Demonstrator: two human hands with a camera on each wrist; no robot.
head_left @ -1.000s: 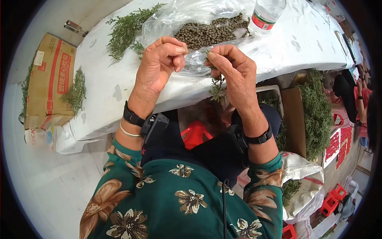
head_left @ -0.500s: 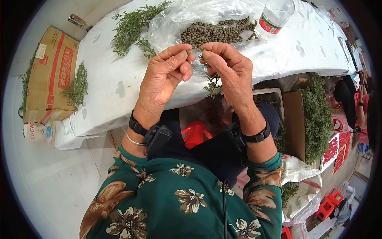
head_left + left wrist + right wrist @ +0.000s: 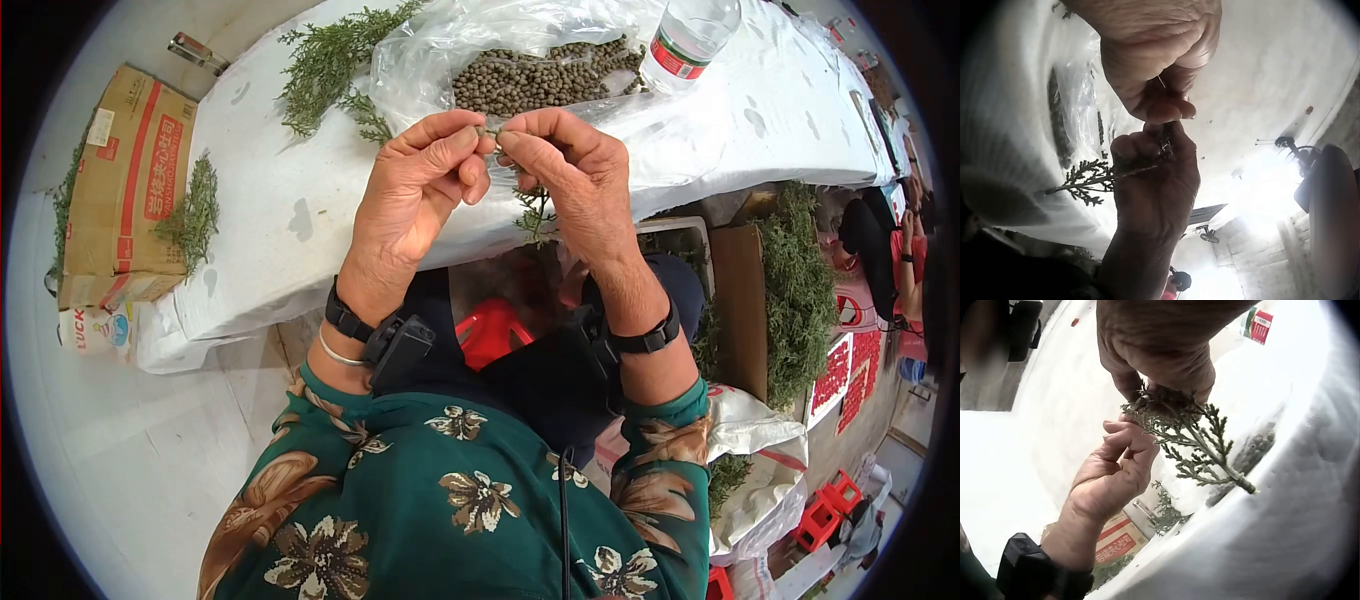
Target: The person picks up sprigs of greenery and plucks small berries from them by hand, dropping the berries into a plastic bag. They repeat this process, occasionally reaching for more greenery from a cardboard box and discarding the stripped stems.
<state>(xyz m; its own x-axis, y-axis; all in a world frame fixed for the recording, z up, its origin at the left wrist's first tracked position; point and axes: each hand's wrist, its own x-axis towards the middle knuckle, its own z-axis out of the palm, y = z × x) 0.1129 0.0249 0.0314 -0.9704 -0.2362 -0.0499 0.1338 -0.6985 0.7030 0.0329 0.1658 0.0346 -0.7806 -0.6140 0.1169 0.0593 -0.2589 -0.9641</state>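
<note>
One conifer sprig in the right hand, left hand fingertip to fingertip with it.
We find the right thumb and forefinger pinching the sprig by the white-covered table's near edge; the left pair pinch a bit too small for us to identify. Beyond: small brown balls in a clear plastic bag, a red-labelled bottle rightward, loose foliage leftward.

On the table, a bag holds pellets; leaves lie left, a bottle right. Before the bag hangs a sprig.
</note>
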